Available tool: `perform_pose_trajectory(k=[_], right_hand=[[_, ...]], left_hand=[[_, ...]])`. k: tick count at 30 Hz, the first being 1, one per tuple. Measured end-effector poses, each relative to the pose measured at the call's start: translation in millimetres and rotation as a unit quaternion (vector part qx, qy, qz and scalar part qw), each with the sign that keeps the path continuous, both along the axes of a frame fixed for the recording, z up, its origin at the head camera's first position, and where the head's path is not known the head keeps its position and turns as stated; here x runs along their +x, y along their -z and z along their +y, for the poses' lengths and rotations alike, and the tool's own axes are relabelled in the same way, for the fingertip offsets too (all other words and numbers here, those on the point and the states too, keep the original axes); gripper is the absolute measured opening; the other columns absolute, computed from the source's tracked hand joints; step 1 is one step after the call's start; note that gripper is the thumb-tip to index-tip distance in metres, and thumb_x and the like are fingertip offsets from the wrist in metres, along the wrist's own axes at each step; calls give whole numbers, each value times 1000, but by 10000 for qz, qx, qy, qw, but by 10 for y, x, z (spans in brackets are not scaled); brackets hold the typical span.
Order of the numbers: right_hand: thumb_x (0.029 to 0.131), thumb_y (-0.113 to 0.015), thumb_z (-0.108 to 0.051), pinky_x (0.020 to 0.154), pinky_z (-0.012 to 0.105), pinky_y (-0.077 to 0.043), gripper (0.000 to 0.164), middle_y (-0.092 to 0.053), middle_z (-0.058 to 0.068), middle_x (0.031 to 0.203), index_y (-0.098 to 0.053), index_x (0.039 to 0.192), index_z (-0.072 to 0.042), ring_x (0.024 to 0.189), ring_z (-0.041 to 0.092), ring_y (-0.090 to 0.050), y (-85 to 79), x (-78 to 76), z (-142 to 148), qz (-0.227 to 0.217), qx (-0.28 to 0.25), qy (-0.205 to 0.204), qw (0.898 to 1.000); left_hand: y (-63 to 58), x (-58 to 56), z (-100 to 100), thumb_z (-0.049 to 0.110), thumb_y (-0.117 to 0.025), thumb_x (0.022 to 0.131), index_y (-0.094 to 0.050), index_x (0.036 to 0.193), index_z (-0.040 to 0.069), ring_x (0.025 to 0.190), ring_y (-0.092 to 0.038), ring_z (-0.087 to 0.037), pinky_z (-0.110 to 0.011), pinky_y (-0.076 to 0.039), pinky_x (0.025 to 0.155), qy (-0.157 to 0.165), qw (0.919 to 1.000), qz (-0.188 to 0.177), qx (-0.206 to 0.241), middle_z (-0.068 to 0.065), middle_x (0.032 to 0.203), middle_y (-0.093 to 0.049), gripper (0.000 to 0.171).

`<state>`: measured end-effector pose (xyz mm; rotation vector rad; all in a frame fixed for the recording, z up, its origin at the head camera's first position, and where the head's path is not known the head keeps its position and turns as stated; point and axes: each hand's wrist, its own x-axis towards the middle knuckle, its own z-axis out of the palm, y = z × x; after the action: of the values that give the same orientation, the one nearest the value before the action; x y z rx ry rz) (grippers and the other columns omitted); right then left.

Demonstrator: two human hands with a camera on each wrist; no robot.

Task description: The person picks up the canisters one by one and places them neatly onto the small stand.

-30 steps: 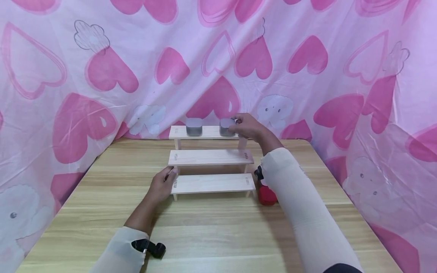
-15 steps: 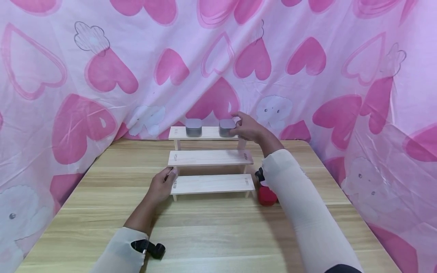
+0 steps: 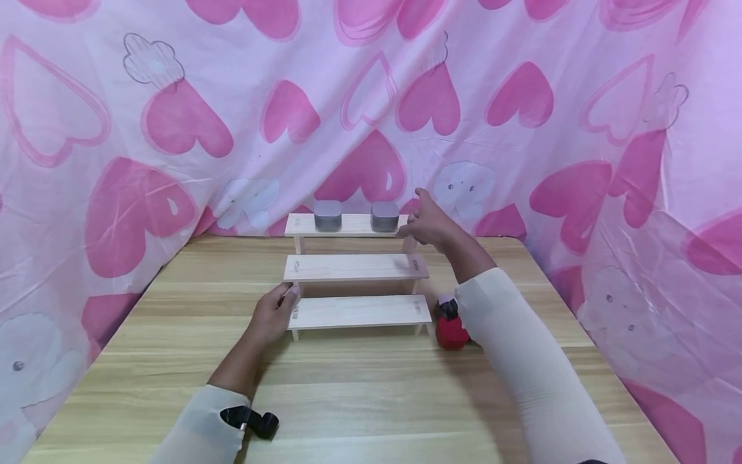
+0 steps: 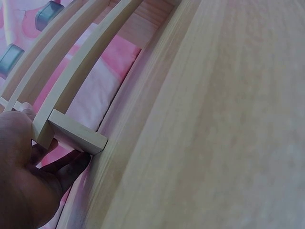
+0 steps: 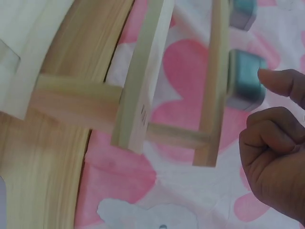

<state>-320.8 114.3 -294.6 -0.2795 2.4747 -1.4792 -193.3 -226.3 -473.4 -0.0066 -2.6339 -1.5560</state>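
Note:
A three-tier wooden shelf [image 3: 356,267] stands on the table. Its top step carries two small grey boxes with rounded corners, a left box [image 3: 328,216] and a right box [image 3: 384,217]. My left hand [image 3: 274,314] grips the shelf's left end. In the left wrist view its fingers curl about the end leg [image 4: 78,132] of a step. Just right of the right box, my right hand [image 3: 431,222] holds nothing, thumb and raised finger spread apart. In the right wrist view one fingertip [image 5: 269,78] overlaps the edge of that box; contact is unclear.
A red object [image 3: 452,332] sits on the wooden table [image 3: 359,399] beside the shelf's right end, partly hidden by the right sleeve and black wrist camera. A pink heart-patterned cloth [image 3: 243,84] hangs behind and beside the table.
My right hand has let go of the right box and drawn slightly to the right, its fingers spreading. Both boxes stay on the top step. The left hand keeps its grip.

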Motion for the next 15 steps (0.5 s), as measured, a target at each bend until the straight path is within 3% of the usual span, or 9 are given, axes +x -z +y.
perform_pose_trajectory(k=[8, 15], right_hand=[[93, -81, -5, 52, 26, -32, 120, -43, -3, 71, 5, 176, -23, 55, 13, -35, -1, 250, 117, -94, -356, -70, 9993], [91, -85, -13, 51, 25, -34, 118, -42, -3, 70, -3, 176, -28, 53, 13, -35, 40, 431, 233, 2, -260, -36, 9997]], left_hand=[[-3, 6, 7, 38, -43, 119, -55, 157, 5, 153, -51, -47, -64, -41, 127, 13, 10000, -30, 62, -26, 164, -53, 52], [-17, 16, -5, 41, -41, 120, -51, 162, 8, 154, -50, -47, -63, -40, 128, 29, 9999, -89, 41, -25, 166, -50, 55]])
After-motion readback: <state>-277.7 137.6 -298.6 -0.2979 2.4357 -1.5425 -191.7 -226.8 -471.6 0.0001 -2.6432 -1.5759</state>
